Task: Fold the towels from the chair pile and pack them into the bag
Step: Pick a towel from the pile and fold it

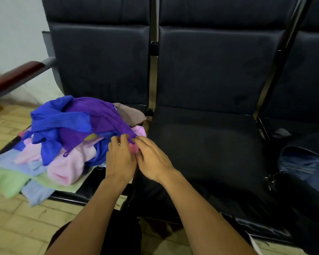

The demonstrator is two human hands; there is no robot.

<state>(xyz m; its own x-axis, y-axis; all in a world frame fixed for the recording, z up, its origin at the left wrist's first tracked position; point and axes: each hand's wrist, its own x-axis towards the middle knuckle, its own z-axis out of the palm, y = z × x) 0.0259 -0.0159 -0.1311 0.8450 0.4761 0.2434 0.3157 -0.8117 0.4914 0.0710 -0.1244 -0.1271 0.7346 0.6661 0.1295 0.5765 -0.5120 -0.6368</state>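
A loose pile of towels [50, 155] in blue, purple, pink, green and pale blue covers the left chair seat. On top lies a purple towel [98, 115], its near corner drawn toward me. My left hand [121, 159] and my right hand [151, 159] meet at that corner at the pile's right edge, and the fingers of both pinch it. Something pink shows between my hands. An open dark blue bag [306, 164] sits at the far right on the third seat, partly cut off by the frame.
Three dark padded chairs stand in a row; the middle seat [206, 144] lies between the pile and the bag. A red-brown armrest [15, 78] juts out at the left. Tan floor tiles [17, 227] lie below.
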